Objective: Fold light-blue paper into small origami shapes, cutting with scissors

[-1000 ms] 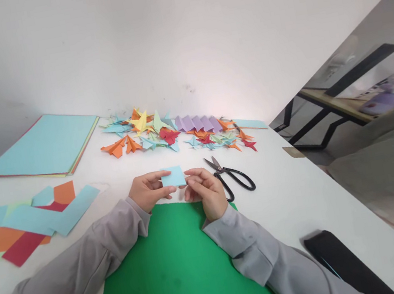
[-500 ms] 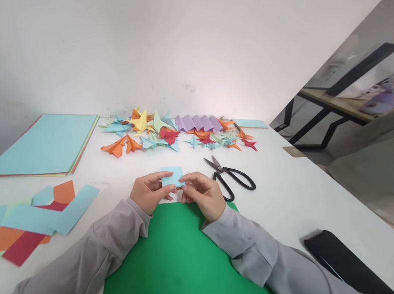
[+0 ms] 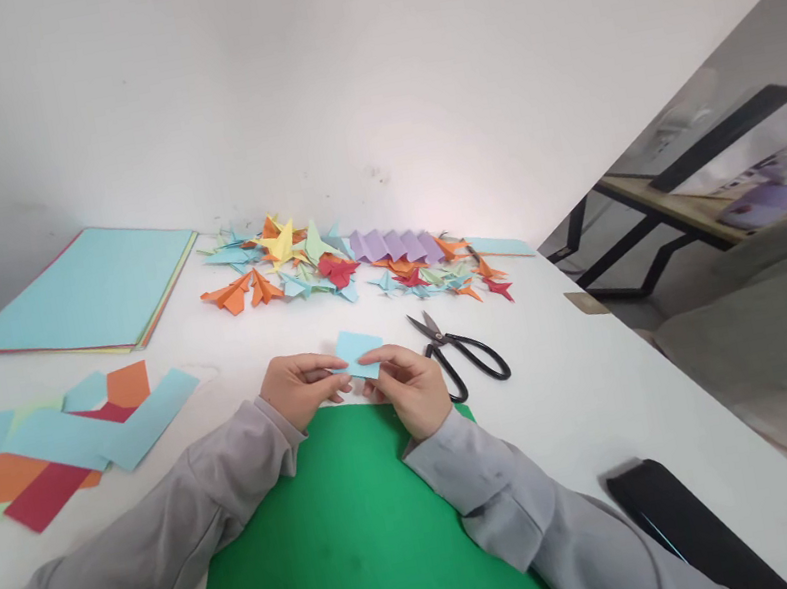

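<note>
A small light-blue piece of paper (image 3: 358,349) is held up between my two hands, just past the far edge of a green sheet (image 3: 345,537). My left hand (image 3: 301,388) pinches its left corner between thumb and fingers. On the other side, my right hand (image 3: 410,388) grips the right edge, with the thumb underneath and a finger on top. Black-handled scissors (image 3: 461,345) lie on the white table just right of my right hand, their blades slightly apart.
Cut paper strips (image 3: 55,446) in several colours lie at the left. Behind them is a stack of coloured sheets (image 3: 89,292). Folded paper figures (image 3: 286,247) and a pleated purple paper (image 3: 396,245) line the wall. A black phone-like object (image 3: 689,527) rests at the right edge.
The blue paper has turned and shifted slightly right, so it now stands cornerwise between my fingers. Both hands stay almost in the same place.
</note>
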Action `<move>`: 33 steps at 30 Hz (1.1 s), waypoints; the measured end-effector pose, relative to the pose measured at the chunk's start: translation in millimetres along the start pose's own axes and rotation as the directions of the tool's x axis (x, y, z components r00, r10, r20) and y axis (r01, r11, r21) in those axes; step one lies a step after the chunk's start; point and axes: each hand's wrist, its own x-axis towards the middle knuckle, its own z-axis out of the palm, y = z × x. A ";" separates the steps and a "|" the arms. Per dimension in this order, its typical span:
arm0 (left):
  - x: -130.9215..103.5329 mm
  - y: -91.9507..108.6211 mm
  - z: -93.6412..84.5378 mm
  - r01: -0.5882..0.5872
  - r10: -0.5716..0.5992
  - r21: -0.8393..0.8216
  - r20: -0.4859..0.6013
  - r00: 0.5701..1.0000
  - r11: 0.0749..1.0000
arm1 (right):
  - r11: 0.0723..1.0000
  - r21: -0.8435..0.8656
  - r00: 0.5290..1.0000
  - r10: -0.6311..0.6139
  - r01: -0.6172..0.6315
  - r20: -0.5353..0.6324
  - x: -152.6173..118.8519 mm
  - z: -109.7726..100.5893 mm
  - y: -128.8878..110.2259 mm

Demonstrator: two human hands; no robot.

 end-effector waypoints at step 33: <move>0.0 -1.4 -0.4 -0.034 0.035 0.037 -0.033 0.999 0.999 | 0.998 0.029 0.998 0.051 -0.049 -0.041 3.1 0.2 -1.7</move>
